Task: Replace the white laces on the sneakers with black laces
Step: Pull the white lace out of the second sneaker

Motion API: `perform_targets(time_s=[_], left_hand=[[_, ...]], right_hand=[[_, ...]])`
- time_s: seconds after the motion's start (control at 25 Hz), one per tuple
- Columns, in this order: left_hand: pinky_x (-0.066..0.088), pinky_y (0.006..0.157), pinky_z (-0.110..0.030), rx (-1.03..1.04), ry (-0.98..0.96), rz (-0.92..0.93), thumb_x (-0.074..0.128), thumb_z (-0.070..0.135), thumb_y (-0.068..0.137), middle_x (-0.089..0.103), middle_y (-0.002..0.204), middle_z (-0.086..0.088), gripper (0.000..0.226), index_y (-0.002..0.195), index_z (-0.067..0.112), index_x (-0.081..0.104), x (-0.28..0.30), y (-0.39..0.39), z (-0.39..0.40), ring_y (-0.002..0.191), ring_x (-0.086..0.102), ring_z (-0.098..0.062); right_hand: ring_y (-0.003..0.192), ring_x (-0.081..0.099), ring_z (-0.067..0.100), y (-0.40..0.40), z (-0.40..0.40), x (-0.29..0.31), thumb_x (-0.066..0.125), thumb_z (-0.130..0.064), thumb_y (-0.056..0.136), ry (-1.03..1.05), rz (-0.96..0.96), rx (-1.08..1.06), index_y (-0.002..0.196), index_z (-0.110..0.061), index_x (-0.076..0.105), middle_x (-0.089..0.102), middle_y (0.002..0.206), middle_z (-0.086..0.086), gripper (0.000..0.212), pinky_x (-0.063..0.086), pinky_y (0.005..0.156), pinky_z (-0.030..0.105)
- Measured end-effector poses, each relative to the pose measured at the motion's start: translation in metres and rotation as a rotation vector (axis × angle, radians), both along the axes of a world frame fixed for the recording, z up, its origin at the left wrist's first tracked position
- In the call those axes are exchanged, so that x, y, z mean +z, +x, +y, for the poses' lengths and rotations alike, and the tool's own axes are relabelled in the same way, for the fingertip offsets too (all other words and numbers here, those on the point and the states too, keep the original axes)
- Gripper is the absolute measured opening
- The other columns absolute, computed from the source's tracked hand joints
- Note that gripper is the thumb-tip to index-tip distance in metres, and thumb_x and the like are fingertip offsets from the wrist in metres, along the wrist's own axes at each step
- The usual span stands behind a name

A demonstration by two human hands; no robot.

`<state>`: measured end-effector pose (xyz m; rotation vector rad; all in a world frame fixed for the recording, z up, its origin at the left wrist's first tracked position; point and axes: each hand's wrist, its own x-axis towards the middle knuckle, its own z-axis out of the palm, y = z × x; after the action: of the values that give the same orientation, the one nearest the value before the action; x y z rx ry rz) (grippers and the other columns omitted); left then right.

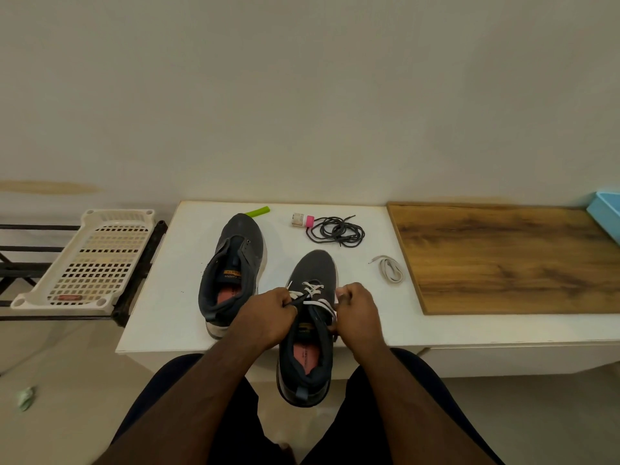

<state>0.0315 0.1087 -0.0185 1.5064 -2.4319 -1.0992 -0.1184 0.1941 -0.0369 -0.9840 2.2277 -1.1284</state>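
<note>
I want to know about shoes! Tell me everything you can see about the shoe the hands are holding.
The shoe is dark grey, cloth-looking, with a pinkish insole and pale sole. It sticks out over the white table edge, toe away. A white lace still crosses its front. The left hand and right hand pinch that lace from either side.

Both bare forearms are reaching forward from the bottom of the view, angling in toward each other. The left hand (268,315) is showing its back to the camera, with its fingers curling and pinching a lace near the knuckles. The right hand (356,312) is curling into a loose fist, thumb up, gripping a lace. The knees are spreading apart below.
</note>
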Motion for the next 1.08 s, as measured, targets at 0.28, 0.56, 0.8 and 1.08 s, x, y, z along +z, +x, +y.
perform_targets(time_s=[0.28, 0.56, 0.8, 1.08], left_hand=[[0.046, 0.068, -0.033, -0.038, -0.058, -0.033, 0.051, 0.032, 0.093, 0.063, 0.079, -0.001, 0.014, 0.086, 0.021, 0.056, 0.000, -0.003, 0.004, 0.078, 0.060, -0.019], [0.058, 0.081, -0.041, -0.019, 0.020, -0.003, 0.051, 0.032, 0.093, 0.066, 0.085, -0.002, 0.012, 0.090, 0.023, 0.059, 0.000, -0.002, 0.000, 0.082, 0.065, -0.021], [0.054, 0.076, -0.037, -0.050, -0.044, -0.024, 0.050, 0.030, 0.093, 0.066, 0.085, -0.004, 0.014, 0.090, 0.020, 0.059, 0.001, -0.003, 0.003, 0.080, 0.062, -0.020], [0.057, 0.077, -0.039, -0.032, -0.029, -0.021, 0.050, 0.032, 0.093, 0.065, 0.082, -0.001, 0.013, 0.089, 0.024, 0.059, 0.001, -0.003, 0.003, 0.077, 0.063, -0.018]], right_hand=[[0.098, 0.049, 0.007, 0.013, -0.003, -0.013, 0.062, -0.027, 0.091, 0.023, 0.289, 0.292, 0.089, -0.024, 0.073, 0.061, 0.098, -0.004, 0.011, 0.043, 0.085, 0.024], [0.086, 0.059, 0.013, 0.006, 0.000, -0.009, 0.047, -0.012, 0.099, -0.035, -0.103, -0.137, 0.087, -0.021, 0.052, 0.056, 0.100, 0.003, 0.016, 0.061, 0.068, 0.034], [0.098, 0.049, -0.002, 0.012, 0.001, -0.006, 0.071, -0.029, 0.089, -0.049, 0.129, 0.216, 0.104, -0.026, 0.073, 0.058, 0.102, -0.010, 0.016, 0.045, 0.091, 0.023], [0.078, 0.055, 0.012, 0.014, -0.004, -0.005, 0.056, -0.017, 0.098, 0.049, 0.071, 0.051, 0.072, -0.022, 0.052, 0.056, 0.082, -0.003, 0.027, 0.045, 0.068, 0.024]])
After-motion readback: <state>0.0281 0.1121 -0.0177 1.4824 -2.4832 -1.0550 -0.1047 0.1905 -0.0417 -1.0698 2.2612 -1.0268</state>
